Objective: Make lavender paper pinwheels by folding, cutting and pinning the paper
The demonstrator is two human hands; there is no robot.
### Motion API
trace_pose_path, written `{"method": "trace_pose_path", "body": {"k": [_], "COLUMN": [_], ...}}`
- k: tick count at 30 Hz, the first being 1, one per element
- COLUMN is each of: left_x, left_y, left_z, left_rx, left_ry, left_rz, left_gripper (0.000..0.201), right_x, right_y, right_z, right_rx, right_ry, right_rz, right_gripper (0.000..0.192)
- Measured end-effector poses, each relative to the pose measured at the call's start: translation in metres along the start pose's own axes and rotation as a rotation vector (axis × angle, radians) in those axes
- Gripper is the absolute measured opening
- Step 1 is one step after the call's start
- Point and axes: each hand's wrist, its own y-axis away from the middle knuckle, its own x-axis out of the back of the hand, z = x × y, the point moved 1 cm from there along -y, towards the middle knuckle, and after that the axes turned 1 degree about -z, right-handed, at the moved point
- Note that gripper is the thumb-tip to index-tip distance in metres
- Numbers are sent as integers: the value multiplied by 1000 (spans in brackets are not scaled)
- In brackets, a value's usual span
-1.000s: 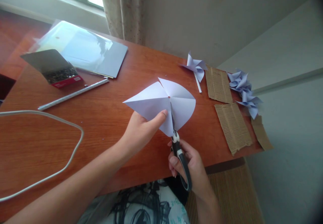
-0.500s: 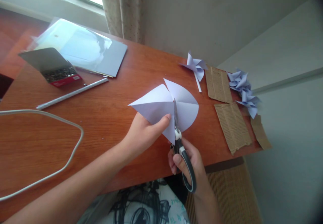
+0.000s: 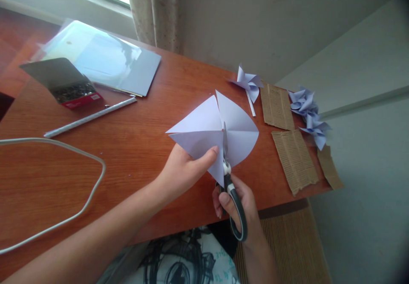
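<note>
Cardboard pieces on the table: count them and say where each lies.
3: the far piece right of the lone pinwheel, the near piece below it in view, and the narrow piece at the right end of the table. More may hide under the clustered pinwheels.

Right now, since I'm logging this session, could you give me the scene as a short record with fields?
Left hand: holding paper, thumb on top
Right hand: holding scissors
Scissors: blades at the paper's near slit, tips by its centre
Paper: slits also on far and left sides
Table right: pinwheel on a stick, more pinwheels, cardboard pieces
Table left: open box, white rod, folder, white cable
</note>
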Motion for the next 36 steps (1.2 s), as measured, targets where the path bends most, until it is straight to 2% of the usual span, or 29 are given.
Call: {"method": "trace_pose_path", "body": {"k": [8,20,25,30,36], "left_x": [-1,-2,-2,-3,-2], "left_y": [1,2,2,2,2], "left_z": [-1,1,1,0,-2], "left_rx": [32,44,51,30,23], "left_ry": [28,69,91,76,91], "left_rz": [-8,-31,-44,-9,-24], "left_gripper": [17,15,16,13,12], "right_x": [-8,-8,-5,-4,-4], "right_y": [0,1,0,-1,-1], "right_z": [-4,2,8,13,12], "right_rx": [-20,-17,28,49,53], "right_ry": [2,-30,-12,-7,-2], "right_rz": [58,71,38,54,53], "right_gripper": [46,44,40,38,37]}}
